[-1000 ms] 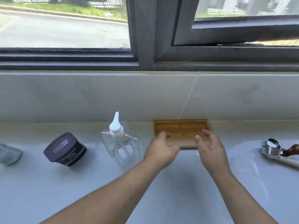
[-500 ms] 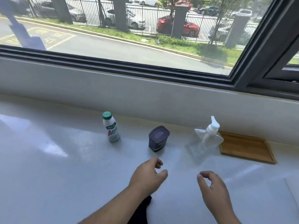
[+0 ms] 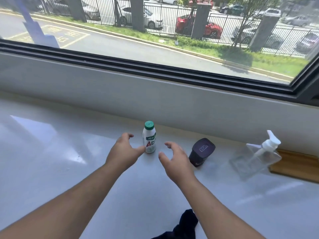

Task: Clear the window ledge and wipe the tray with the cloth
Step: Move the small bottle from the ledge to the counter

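Both your left hand (image 3: 122, 152) and right hand (image 3: 174, 161), open and empty, flank the upright bottle (image 3: 149, 139); a glancing touch could topple it.

We see two bare forearms entering from the bottom edge, one from about 7 o'clock and one from about 5 o'clock. Neither carries a sleeve, watch, bracelet or glove. The left hand (image 3: 123, 151) and right hand (image 3: 174, 159) are bare too, with no rings on the fingers we can see.
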A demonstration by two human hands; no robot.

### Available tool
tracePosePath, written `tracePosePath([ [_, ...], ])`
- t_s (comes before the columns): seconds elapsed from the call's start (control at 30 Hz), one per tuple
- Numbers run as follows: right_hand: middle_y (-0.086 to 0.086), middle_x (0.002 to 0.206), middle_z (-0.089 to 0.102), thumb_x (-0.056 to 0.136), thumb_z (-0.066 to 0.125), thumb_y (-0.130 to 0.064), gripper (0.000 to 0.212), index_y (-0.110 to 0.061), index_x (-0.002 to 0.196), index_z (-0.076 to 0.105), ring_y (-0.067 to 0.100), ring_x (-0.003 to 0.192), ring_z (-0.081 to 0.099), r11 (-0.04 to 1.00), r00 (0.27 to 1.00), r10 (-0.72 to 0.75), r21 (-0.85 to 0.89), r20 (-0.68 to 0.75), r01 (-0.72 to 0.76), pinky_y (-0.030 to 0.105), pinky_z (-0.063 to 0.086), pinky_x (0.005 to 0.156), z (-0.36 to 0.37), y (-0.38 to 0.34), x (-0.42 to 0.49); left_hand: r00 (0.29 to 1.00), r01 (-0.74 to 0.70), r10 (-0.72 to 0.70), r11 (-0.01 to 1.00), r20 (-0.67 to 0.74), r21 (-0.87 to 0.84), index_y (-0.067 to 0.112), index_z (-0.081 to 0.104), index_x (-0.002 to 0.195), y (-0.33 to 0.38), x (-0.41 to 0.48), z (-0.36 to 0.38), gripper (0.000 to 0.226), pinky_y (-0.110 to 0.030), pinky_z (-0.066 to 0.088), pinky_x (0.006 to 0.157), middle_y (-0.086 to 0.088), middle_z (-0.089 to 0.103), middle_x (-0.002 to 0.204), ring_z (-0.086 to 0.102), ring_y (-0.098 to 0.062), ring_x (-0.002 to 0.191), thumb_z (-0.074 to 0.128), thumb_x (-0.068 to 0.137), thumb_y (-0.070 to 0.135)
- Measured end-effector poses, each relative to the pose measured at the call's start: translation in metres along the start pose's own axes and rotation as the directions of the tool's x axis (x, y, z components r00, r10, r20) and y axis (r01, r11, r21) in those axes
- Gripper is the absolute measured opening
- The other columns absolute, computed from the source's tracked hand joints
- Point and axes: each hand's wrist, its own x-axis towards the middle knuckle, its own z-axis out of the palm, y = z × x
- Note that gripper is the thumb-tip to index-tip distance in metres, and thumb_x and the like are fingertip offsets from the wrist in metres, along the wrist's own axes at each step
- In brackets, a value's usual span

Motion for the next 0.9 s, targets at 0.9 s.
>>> tracePosePath([
  [0.9,-0.002,0.149,0.058,0.099,0.065,-0.035,0.056,-0.034,0.152,0.049,0.033,0.120,0.065,0.738,0.750,0.240,0.386,0.616,-0.553,0.047,0.052,0.106,0.259,-0.134,-0.010,0.972,0.116,-0.181,0.922,-0.149,-0.369,0.040,0.058,0.114,-0.190,-0.013,-0.148,0.050,-0.037,0.059,0.083,0.017,0.069,0.105,0.068,-0.009,0.096,0.080,0.071,0.052],
])
